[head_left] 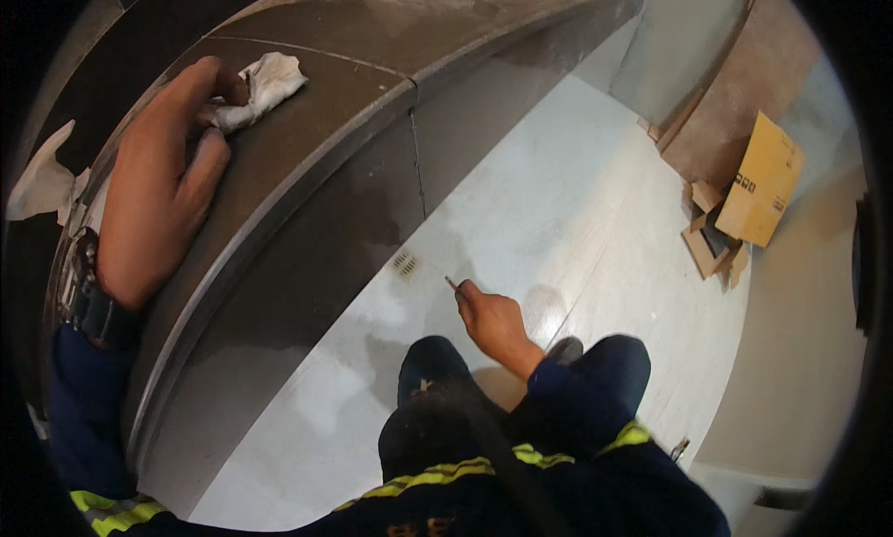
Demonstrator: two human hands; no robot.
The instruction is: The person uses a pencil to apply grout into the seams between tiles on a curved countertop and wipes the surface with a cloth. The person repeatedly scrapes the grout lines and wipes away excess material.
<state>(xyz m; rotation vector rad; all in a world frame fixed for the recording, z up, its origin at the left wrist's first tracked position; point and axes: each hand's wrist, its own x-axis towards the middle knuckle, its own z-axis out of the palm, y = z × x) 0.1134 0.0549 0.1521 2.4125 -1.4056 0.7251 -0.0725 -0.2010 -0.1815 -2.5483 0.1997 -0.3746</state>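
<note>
My left hand (163, 188) rests palm down on a dark stone countertop (344, 81), with its fingertips pinching a crumpled white cloth (260, 89). A dark watch sits on that wrist. My right hand (493, 318) hangs low over the pale floor, fingers closed on a small thin tool (453, 284) whose tip sticks out above the fist. Both sleeves are dark blue with yellow reflective stripes.
The counter's dark front panel (307, 258) drops to a pale floor (577, 193) with a small drain grate (406, 264). Flattened cardboard pieces (744, 202) lie by the far wall. Another white rag (42, 179) lies at the left edge. My knees and a shoe (564, 350) are below.
</note>
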